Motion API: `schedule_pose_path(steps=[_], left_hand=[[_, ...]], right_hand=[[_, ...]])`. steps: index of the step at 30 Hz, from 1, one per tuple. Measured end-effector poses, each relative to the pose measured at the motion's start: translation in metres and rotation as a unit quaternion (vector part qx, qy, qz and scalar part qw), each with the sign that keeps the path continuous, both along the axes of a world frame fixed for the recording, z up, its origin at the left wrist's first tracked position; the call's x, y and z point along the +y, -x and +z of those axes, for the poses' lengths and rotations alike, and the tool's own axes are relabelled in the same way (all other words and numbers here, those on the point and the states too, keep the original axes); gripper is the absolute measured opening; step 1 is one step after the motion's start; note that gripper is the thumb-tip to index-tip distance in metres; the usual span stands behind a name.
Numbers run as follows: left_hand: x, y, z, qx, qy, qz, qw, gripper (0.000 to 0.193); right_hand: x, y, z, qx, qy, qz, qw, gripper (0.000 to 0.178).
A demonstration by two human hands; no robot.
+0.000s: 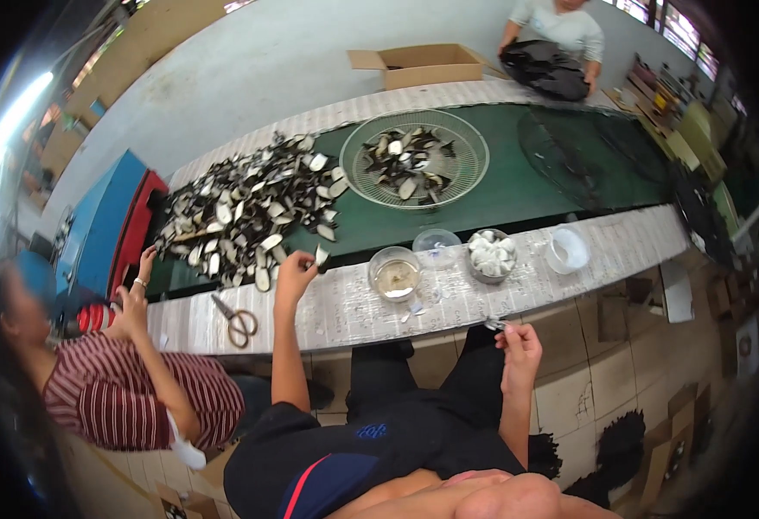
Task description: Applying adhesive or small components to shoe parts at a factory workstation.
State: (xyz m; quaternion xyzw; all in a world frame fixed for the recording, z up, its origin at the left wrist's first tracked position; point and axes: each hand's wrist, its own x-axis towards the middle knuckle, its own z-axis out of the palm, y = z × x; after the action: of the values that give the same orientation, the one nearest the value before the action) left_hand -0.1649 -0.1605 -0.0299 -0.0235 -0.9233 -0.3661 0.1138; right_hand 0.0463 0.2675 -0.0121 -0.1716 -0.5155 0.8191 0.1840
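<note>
Over the near table edge, my left hand is closed in a pinch, with a small black-and-pale flat piece at its fingertips. My right hand is closed at the front edge, gripping a small shiny greyish thing too small to name. Between the hands stands a clear bowl with a little brownish content. Beyond my left hand lies a large heap of similar black-and-pale pieces. A round mesh basket holds more of them.
Scissors lie left of my left hand. A tub of white balls, a clear lid and a white tub line the ledge. One co-worker sits left; another handles black material across the green belt.
</note>
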Motion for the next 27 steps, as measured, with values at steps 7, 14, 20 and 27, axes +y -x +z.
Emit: schedule_pose_path(steps=[7,14,20,27], left_hand=[[-0.004,-0.029,-0.064,-0.081,0.009,-0.078,0.994,0.035],[0.031,-0.059,-0.048,-0.039,-0.026,-0.002,0.999,0.019],[0.073,-0.108,0.005,-0.067,-0.443,-0.023,0.894,0.034],[0.109,-0.144,0.014,-0.229,-0.516,-0.137,0.814,0.044]], right_hand=[[-0.008,0.014,0.012,-0.010,0.269,0.085,0.959,0.003],[-0.001,0.010,0.002,-0.029,0.249,0.054,0.966,0.007],[-0.006,-0.001,0.000,-0.037,0.158,0.038,0.986,0.008],[-0.019,-0.003,-0.001,-0.034,0.037,0.051,0.997,0.006]])
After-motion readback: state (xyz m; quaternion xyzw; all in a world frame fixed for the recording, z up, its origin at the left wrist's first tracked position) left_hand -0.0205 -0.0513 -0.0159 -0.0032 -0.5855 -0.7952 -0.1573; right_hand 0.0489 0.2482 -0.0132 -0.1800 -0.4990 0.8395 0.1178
